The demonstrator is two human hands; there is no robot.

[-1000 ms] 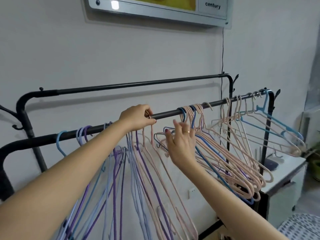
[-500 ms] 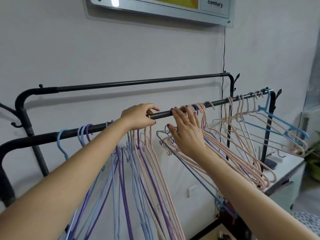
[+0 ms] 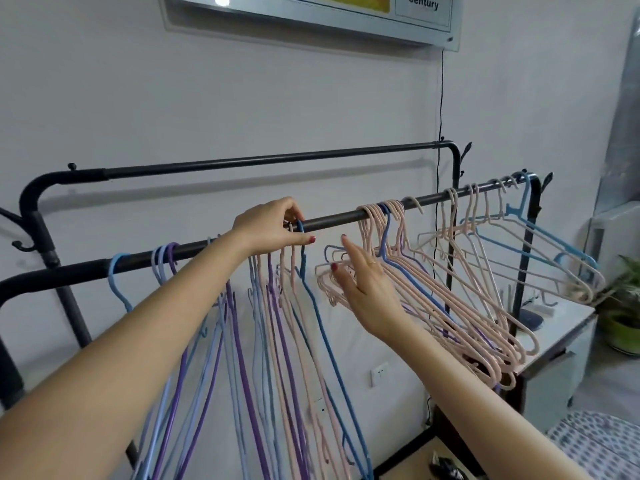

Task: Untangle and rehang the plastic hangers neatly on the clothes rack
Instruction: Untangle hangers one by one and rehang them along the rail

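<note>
Black metal clothes rack [image 3: 332, 221] with two rails, front rail crowded with plastic hangers. Left hand [image 3: 273, 227] on the front rail, fingers [image 3: 300, 240] pinching the hook of a dark blue hanger [image 3: 313, 296] that hangs on the rail beside purple, pale blue and pink hangers [image 3: 263, 327]. Right hand [image 3: 363, 289] just below the rail, fingers straight and spread, gripping nothing, touching a tilted bunch of pink hangers [image 3: 450, 306] hooked further right. Light blue hanger [image 3: 550, 237] at the rail's far right end. White bench [image 3: 561, 323] behind, potted plant [image 3: 623, 320] beside it.
</note>
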